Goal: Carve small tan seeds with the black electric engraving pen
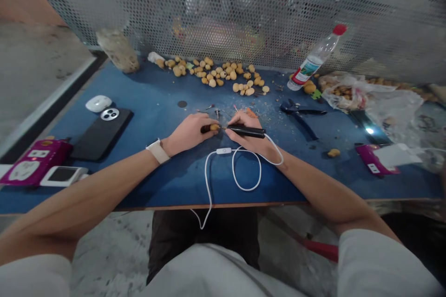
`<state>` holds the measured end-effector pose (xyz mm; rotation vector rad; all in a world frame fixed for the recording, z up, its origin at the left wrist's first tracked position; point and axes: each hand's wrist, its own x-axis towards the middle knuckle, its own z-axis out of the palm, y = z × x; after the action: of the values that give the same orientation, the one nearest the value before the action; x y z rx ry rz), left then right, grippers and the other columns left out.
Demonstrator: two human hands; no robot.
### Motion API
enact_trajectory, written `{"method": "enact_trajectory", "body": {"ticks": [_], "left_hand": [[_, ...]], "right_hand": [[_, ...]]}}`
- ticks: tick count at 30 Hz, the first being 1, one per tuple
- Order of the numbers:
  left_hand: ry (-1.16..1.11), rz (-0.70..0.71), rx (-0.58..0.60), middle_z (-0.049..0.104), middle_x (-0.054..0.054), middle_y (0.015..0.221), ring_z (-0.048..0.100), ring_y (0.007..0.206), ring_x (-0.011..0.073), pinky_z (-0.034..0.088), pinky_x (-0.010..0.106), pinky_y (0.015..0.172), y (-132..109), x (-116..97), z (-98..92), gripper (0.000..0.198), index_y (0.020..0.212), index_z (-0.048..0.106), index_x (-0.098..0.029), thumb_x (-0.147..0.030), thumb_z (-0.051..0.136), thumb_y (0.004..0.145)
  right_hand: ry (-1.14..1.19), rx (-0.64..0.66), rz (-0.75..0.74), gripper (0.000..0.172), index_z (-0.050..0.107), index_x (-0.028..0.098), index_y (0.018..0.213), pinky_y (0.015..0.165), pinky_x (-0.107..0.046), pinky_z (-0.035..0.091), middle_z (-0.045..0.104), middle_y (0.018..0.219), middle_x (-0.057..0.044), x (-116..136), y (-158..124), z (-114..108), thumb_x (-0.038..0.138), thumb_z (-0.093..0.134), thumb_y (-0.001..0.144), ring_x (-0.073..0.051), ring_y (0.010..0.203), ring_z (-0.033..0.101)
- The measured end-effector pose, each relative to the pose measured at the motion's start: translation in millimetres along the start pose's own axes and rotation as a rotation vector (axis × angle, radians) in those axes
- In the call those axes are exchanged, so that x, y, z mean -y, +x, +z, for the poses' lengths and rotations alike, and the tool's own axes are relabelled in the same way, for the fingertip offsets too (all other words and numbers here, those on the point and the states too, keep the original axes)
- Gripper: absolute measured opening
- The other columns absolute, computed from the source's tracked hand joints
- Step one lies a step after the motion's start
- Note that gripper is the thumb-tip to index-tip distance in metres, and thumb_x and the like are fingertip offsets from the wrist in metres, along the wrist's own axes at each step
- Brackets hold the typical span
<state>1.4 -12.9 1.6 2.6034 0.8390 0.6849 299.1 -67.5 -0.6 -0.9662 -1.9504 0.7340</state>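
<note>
My left hand (188, 132), a pale band on its wrist, pinches a small yellow gourd (214, 127) with a dark brown part at its left end. In my right hand (251, 119) is a black pen-shaped rotary tool (249, 131), its thin tip pointing left at the gourd. Whether the tip touches it, I cannot tell. A white cable (246, 189) runs from the tool's back, loops on the blue table and drops over the front edge; an inline switch (223, 151) sits on it. Small bits (217, 113) and shavings lie just beyond my hands.
Several small gourds (212, 74) line the back, before a perforated metal screen (156, 14). Pliers (300, 120), a red-capped bottle (308, 67) and plastic bags (393, 102) are on the right. A phone (101, 134), earbud case (98, 103) and purple power strip (33, 162) lie left.
</note>
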Motion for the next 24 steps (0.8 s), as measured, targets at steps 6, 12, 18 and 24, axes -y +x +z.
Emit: {"method": "enact_trajectory", "body": {"ticks": [6, 12, 18, 24], "left_hand": [[0.016, -0.005, 0.012, 0.087, 0.01, 0.108, 0.083, 0.1, 0.031, 0.065, 0.042, 0.095, -0.7, 0.0, -0.5, 0.028, 0.145, 0.098, -0.025, -0.028, 0.081, 0.123], [0.015, -0.02, 0.026, 0.087, 0.011, 0.109, 0.083, 0.101, 0.0321, 0.067, 0.045, 0.101, -0.1, -0.3, -0.5, 0.03, 0.146, 0.098, -0.026, -0.032, 0.08, 0.124], [0.016, -0.013, 0.025, 0.086, 0.011, 0.109, 0.083, 0.103, 0.0329, 0.067, 0.046, 0.101, 0.1, 0.1, -0.7, 0.03, 0.147, 0.098, -0.025, -0.033, 0.08, 0.124], [0.021, -0.021, 0.048, 0.085, 0.011, 0.111, 0.084, 0.107, 0.0344, 0.065, 0.045, 0.102, 0.3, -0.1, -1.6, 0.032, 0.15, 0.096, -0.025, -0.034, 0.078, 0.126]], "right_hand": [[0.005, -0.024, 0.042, 0.049, 0.068, 0.03, 0.11, 0.079, -0.04, 0.061, 0.082, 0.092, 0.0, 7.0, 2.3, 1.6, 0.074, 0.089, 0.109, -0.019, 0.075, 0.07], [0.022, -0.071, 0.044, 0.041, 0.069, 0.03, 0.11, 0.081, -0.041, 0.06, 0.083, 0.091, -0.001, 0.8, 2.0, 3.6, 0.067, 0.088, 0.11, -0.022, 0.079, 0.077], [0.028, -0.061, 0.037, 0.047, 0.069, 0.03, 0.109, 0.081, -0.041, 0.06, 0.082, 0.09, -0.001, 0.7, 2.0, 2.8, 0.074, 0.088, 0.11, -0.022, 0.078, 0.076], [0.001, -0.016, 0.054, 0.053, 0.069, 0.03, 0.107, 0.078, -0.041, 0.057, 0.081, 0.09, -0.001, 9.0, 1.5, 0.0, 0.079, 0.089, 0.109, -0.021, 0.077, 0.072]]}}
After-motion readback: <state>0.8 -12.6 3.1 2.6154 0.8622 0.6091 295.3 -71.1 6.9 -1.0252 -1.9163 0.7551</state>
